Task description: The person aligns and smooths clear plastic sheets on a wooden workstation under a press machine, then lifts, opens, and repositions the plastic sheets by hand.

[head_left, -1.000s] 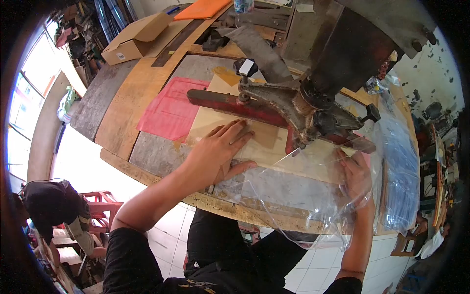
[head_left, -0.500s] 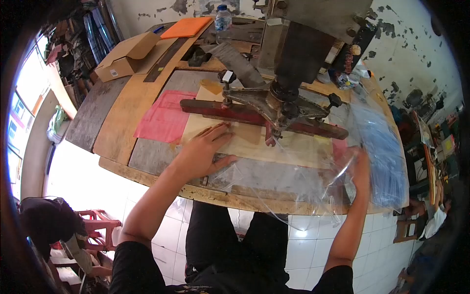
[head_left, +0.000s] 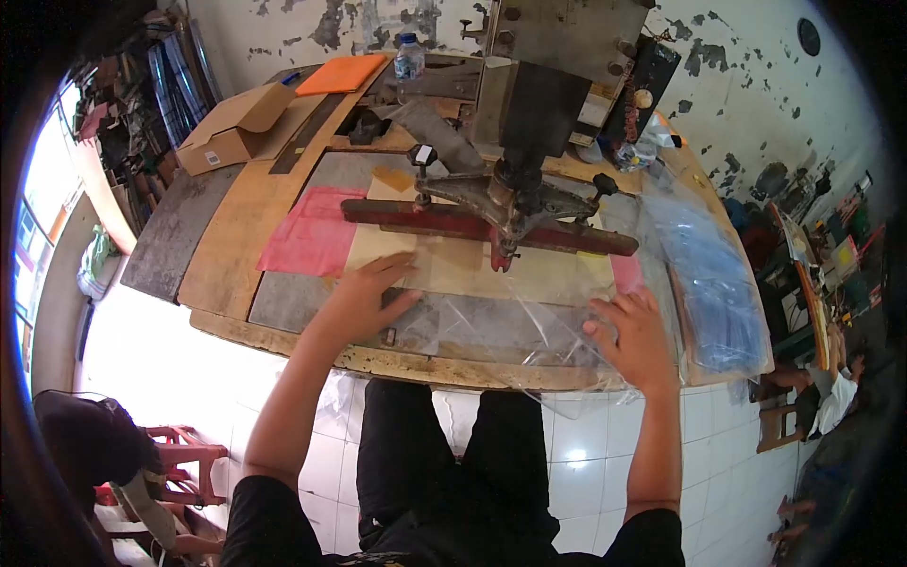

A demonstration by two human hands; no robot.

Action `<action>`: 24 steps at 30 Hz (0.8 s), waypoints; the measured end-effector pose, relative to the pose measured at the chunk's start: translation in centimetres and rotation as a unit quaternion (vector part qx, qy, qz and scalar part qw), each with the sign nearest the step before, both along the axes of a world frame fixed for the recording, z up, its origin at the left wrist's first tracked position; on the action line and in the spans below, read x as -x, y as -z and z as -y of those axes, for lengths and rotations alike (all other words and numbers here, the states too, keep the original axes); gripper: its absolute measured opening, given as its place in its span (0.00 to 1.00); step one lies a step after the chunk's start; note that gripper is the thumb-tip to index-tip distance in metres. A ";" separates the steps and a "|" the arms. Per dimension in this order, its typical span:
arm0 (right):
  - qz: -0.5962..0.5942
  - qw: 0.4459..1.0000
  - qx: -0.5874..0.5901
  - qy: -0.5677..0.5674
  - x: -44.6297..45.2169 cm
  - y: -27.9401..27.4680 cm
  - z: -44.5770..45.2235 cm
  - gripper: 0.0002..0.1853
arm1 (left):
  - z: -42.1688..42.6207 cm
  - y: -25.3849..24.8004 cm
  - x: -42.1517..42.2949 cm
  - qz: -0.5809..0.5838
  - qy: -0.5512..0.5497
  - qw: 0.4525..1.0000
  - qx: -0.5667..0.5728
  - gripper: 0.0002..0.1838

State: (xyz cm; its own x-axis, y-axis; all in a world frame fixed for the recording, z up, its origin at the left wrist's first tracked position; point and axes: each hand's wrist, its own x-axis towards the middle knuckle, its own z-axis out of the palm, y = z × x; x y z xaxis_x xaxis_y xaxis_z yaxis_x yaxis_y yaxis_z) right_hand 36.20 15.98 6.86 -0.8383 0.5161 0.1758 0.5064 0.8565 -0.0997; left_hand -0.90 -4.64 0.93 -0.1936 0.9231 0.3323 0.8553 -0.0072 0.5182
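Observation:
My left hand (head_left: 364, 302) lies on the left part of the cream sheet and clear plastic, fingers apart and holding nothing. Near the right end of the cream sheet (head_left: 453, 269), my right hand (head_left: 635, 338) rests over clear plastic film (head_left: 548, 331), its fingers spread. The film hangs past the table's front edge. Above the sheet spans the long red bar (head_left: 463, 225) of a metal press (head_left: 515, 194). Pink sheet material (head_left: 316, 231) shows left of the cream sheet, and a small pink part shows at its right end.
A stack of bluish clear plastic (head_left: 713, 302) lies on the right of the table. At the back left are a cardboard box (head_left: 231, 132), an orange folder (head_left: 340, 75) and a water bottle (head_left: 409, 64). A person (head_left: 94, 439) is at the lower left; another person's limbs show at the right.
The camera view has shifted, so the press and table appear lower and further left. My right hand has moved from the bunched film at the right onto the flatter film, its fingers now spread.

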 end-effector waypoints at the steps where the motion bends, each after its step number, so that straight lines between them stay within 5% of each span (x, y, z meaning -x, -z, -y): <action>1: -0.035 0.999 0.004 0.001 -0.2 0.8 0.3 0.26 | 0.9 0.3 0.0 0.000 0.001 1.000 -0.002 0.25; 9: -0.202 0.979 0.004 0.000 -1.4 5.4 0.1 0.20 | 5.4 0.8 -4.3 0.046 -0.172 0.980 -0.083 0.13; 24: -0.248 0.968 0.038 0.011 -1.3 6.1 -0.1 0.19 | 5.2 1.8 -4.3 0.028 -0.204 0.970 -0.127 0.09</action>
State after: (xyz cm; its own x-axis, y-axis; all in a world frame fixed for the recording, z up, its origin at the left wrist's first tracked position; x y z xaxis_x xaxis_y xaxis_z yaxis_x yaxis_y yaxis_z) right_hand 37.48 16.04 0.72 -0.6502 0.5593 0.5142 0.3976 0.8272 -0.3970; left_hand 3.38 -9.89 -0.85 -0.5497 0.6564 0.5168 0.7841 0.1918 0.5903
